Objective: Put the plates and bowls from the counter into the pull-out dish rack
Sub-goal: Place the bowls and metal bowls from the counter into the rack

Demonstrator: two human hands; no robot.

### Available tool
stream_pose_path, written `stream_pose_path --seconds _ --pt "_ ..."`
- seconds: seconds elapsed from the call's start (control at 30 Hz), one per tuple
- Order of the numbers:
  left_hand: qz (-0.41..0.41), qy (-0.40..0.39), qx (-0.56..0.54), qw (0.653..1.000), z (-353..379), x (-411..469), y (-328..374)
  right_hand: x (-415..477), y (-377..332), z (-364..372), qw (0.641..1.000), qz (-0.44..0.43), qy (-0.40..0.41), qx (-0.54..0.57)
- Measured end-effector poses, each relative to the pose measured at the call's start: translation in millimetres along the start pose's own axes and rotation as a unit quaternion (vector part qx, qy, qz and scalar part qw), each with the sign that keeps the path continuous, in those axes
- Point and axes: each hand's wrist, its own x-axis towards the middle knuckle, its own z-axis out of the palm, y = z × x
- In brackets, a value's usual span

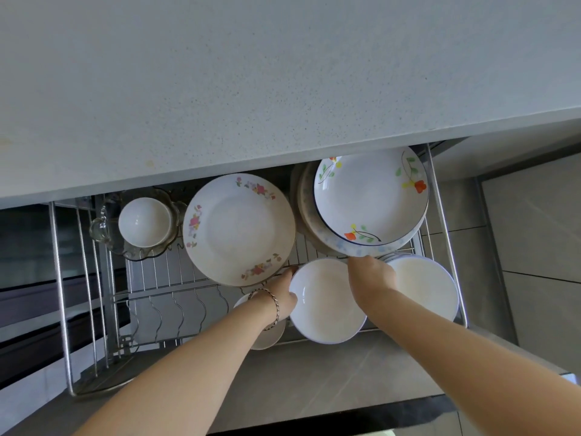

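White bowl point(327, 302) mouth-up, low over pull-out dish rack point(59, 278), just right of pink-flower plate point(239, 229).
Left hand point(281, 298) grips rim nearest that plate.
Right hand point(372, 278) at opposite rim, fingertips hidden, hold unclear.
Bowl lies between hands, both equally near.
Right of plate: one three-dish stack point(371, 196), one second white bowl point(424, 287).
Left of plate: one small bowl point(144, 221) in one glass dish point(141, 251).
One pale dish point(267, 339) under left wrist.

A home kitchen: speckled counter point(251, 73) above pull-out dish rack point(446, 234).
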Motion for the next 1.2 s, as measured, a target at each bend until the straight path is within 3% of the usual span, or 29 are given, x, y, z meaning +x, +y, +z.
stream_pose_path --seconds 0.17,0.33,0.5,0.6,0.7,0.83,1.0,1.2 --pt "0.006 0.058 0.001 0.998 -15 -30 13 -19 -3 -6 1.0 -0.024 0.011 0.017" --pt "0.095 0.133 -0.075 0.984 -80 -96 18 -56 -18 -72 0.988 -0.142 0.053 0.012" --pt "0.136 0.291 -0.232 0.918 -186 -153 8 -75 -59 -181 0.958 -0.171 0.104 0.203" --pt "0.148 0.337 -0.287 0.884 -260 -171 0 -68 -91 -250 0.933 -0.191 0.138 0.273" --pt "0.133 0.355 -0.378 0.845 -337 -177 -5 -51 -124 -319 0.898 -0.193 0.151 0.365" --pt "0.117 0.347 -0.475 0.8 -419 -166 -6 -24 -169 -388 0.849 -0.152 0.111 0.494" --pt "0.103 0.316 -0.48 0.812 -469 -124 -19 24 -222 -430 0.776 -0.094 0.091 0.617" --pt "0.093 0.29 -0.477 0.825 -482 -91 -49 71 -260 -460 0.656 -0.061 0.064 0.749"
